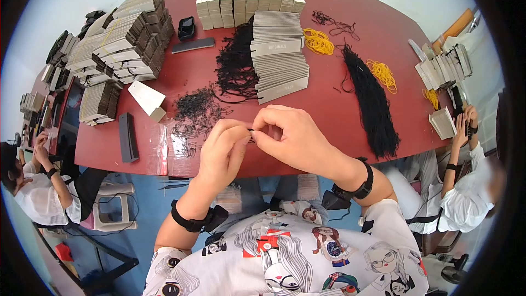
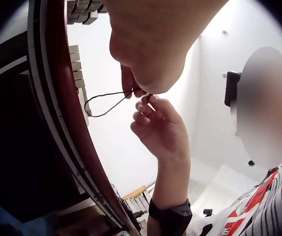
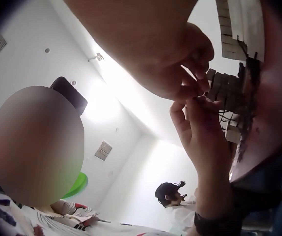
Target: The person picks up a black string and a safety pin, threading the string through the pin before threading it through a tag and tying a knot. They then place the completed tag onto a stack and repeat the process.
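Both hands meet fingertip to fingertip over the near edge of the table. The left hand (image 1: 222,151) pinches a thin black cord, whose loop (image 2: 106,94) sticks out beyond the fingers in the left wrist view. The right hand (image 1: 293,134) also pinches the cord, thumb against index finger; only a small dark bit shows between the hands in the head view. Just past the left hand lies a loose pile of small black clips (image 1: 197,109). Farther back, black cords (image 1: 236,60) hang off a stack of grey printed tags (image 1: 281,74).
A bundle of black cords (image 1: 372,104) and yellow rubber bands (image 1: 319,41) lie to the right. Tall tag stacks (image 1: 126,38) stand at the left, near a black block (image 1: 127,137). Pale card stacks (image 1: 249,3) line the back. Other people sit at both sides.
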A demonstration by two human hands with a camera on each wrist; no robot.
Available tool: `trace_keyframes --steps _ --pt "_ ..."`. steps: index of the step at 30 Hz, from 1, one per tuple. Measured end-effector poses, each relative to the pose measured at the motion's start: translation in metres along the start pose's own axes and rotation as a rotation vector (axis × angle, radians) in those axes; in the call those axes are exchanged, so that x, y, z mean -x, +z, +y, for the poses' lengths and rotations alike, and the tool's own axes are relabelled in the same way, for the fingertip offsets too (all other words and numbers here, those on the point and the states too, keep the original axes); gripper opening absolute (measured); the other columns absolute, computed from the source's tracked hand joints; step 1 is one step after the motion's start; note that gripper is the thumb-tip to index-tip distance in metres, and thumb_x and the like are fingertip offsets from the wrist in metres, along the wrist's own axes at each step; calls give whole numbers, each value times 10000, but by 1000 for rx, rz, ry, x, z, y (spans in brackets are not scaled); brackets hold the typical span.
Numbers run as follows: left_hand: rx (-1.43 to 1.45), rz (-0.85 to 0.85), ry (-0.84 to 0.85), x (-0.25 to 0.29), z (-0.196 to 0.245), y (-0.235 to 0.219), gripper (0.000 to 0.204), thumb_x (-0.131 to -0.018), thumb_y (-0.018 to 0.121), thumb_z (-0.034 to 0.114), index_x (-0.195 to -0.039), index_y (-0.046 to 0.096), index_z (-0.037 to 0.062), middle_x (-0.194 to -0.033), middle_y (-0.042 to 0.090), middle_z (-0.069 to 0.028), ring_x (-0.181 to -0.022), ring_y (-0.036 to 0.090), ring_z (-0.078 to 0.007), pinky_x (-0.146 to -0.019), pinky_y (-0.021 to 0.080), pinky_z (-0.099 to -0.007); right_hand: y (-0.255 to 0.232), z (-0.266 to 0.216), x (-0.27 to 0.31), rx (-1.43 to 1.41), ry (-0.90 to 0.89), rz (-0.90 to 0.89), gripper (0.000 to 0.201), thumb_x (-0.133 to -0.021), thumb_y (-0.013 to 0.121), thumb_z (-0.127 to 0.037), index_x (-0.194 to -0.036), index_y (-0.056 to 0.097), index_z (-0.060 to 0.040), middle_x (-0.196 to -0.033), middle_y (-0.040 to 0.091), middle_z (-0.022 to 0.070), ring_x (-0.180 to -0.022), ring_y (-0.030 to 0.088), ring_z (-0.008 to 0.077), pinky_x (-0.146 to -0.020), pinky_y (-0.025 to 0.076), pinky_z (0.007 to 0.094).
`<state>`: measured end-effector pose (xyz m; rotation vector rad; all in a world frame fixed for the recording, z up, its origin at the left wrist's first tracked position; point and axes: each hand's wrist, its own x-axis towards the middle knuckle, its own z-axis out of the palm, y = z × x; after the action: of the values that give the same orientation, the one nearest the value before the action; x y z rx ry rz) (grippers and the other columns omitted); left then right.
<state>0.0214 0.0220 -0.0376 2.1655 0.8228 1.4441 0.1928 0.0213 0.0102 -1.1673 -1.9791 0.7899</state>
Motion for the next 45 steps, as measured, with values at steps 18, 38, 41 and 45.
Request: trace_keyframes --steps 18,38,41,45 --pt "879 -253 -725 -16 31 -32 92 -901 539 110 -915 484 37 -698 507 7 -505 405 -16 -436 313 -164 -12 9 -6 236 -829 274 177 -650 722 -100 -812 653 -85 -767 594 9 -669 532 174 -584 439 284" --pt "596 52 -529 -4 34 -23 99 -860 596 63 -939 558 18 -784 572 4 -630 462 -9 -515 343 -154 14 7 3 -654 -100 -109 125 -868 592 -124 -901 524 -25 -817 507 -14 -737 448 43 -635 392 196" --pt "480 57 -479 -3 36 -28 102 -834 615 31 -930 585 9 -788 567 6 -691 493 -18 -568 375 -158 11 1 6 -730 13 -172 110 -878 573 -100 -906 515 -11 -867 477 -2 -785 436 55 -688 379 206" --pt "310 -9 -477 -4 36 -36 84 -801 629 10 -879 602 -4 -766 559 -3 -674 492 -27 -553 369 -166 17 2 6 -720 -19 -118 130 -875 587 -126 -905 519 -19 -820 496 -23 -722 425 24 -618 376 182"
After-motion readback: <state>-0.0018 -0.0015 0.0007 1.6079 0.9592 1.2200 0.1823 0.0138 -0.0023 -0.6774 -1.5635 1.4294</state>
